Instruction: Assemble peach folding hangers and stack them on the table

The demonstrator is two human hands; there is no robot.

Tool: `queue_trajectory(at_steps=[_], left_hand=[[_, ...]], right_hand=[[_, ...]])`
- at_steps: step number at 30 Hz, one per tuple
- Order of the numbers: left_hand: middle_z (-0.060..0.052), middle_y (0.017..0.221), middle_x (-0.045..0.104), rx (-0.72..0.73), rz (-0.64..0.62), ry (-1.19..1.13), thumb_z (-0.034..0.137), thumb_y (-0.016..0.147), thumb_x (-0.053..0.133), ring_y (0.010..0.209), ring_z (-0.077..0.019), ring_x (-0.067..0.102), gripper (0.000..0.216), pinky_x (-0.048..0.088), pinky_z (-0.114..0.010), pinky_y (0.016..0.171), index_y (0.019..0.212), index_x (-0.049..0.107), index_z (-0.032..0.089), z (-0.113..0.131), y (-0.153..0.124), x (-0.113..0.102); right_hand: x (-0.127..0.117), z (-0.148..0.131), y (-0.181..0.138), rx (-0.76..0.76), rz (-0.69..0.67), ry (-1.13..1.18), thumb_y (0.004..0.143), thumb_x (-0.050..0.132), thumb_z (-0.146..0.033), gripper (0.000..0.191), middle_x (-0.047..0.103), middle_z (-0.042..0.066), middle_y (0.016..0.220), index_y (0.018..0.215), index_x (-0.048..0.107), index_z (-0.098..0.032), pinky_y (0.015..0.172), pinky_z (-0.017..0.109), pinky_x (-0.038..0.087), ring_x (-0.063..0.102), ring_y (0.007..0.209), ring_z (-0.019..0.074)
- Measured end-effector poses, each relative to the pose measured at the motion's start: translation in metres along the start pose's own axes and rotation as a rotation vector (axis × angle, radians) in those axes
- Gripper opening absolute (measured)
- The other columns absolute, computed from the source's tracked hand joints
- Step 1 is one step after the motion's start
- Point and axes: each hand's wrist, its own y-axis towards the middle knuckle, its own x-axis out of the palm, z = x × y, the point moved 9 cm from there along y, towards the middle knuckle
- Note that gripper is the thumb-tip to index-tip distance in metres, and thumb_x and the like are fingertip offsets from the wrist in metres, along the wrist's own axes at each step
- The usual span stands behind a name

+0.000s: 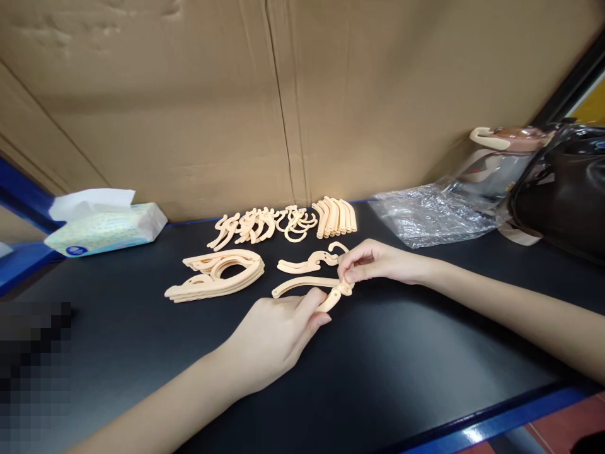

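My left hand [281, 328] pinches a short, curved peach-coloured plastic arm [329, 301] of what looks like a folding hanger. My right hand [373, 260] closes its fingertips on the joint [345, 288] at that arm's upper end. A longer curved arm [302, 283] reaches left from the joint, lying just above my left hand. Whether it is fastened there is hidden by my fingers. Just behind lies another hanger piece [302, 264], with a hook [338, 246] next to it, partly covered by my right hand.
Left of my hands is a stack of folded hangers [208, 290]. Behind lie knobbed arms [258, 224], loose hooks [297, 222] and a row of plain curved arms [335, 217]. A tissue pack [108, 227] stands left; clear plastic wrap [420, 214], a bottle [513, 142] and a dark bag [562, 195] are right.
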Motion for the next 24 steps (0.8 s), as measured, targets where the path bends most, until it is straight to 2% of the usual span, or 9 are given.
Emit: queue_trajectory(at_steps=[6, 13, 24], left_hand=[[0.004, 0.068, 0.055, 0.007, -0.043, -0.005, 0.028, 0.097, 0.026, 0.053, -0.0135, 0.053, 0.015, 0.032, -0.022, 0.048, 0.087, 0.036, 0.022, 0.000, 0.001, 0.004], [0.003, 0.069, 0.057, 0.016, -0.028, 0.014, 0.028, 0.097, 0.027, 0.054, -0.0131, 0.054, 0.016, 0.033, -0.022, 0.049, 0.088, 0.038, 0.021, 0.001, -0.001, 0.003], [0.003, 0.068, 0.058, -0.027, -0.047, 0.045, 0.029, 0.097, 0.025, 0.055, -0.0134, 0.055, 0.017, 0.033, -0.022, 0.048, 0.088, 0.037, 0.021, -0.002, -0.001, 0.005]], right_hand=[[0.003, -0.001, 0.000, -0.005, -0.023, -0.049, 0.083, 0.060, -0.034, 0.022, 0.057, -0.001, 0.070, 0.079, 0.066, -0.013, 0.065, 0.024, 0.036, 0.048, 0.069, 0.0096], [0.006, -0.004, 0.000, 0.005, -0.036, -0.097, 0.083, 0.059, -0.034, 0.021, 0.059, 0.000, 0.072, 0.082, 0.067, -0.014, 0.062, 0.023, 0.036, 0.049, 0.067, 0.0094], [0.001, -0.013, -0.003, -0.040, 0.040, -0.181, 0.082, 0.060, -0.037, 0.023, 0.058, -0.001, 0.072, 0.084, 0.065, -0.014, 0.060, 0.023, 0.037, 0.050, 0.067, 0.0096]])
